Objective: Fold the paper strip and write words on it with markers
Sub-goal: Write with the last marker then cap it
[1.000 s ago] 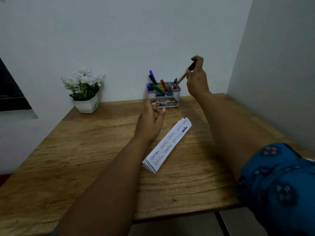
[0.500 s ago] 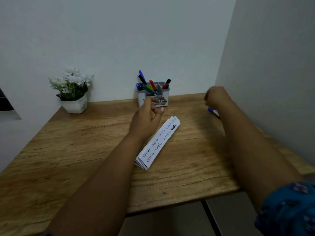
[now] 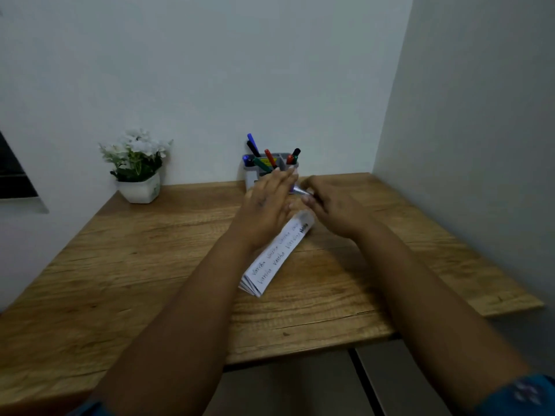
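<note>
Right hand (image 3: 333, 210) back from desk's right side with marker (image 3: 301, 190), meeting left hand (image 3: 267, 205), now opened flat.

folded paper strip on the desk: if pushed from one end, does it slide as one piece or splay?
The folded paper strip probably slides easily: it lies flat on smooth wood. Its near end shows several loose layers fanning apart, so a push there would likely splay them. Looks light and floppy; lifted by one end it would likely sag or unfold.

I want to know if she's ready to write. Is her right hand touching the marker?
Touching: the head view shows the right hand pinching the marker.
</note>
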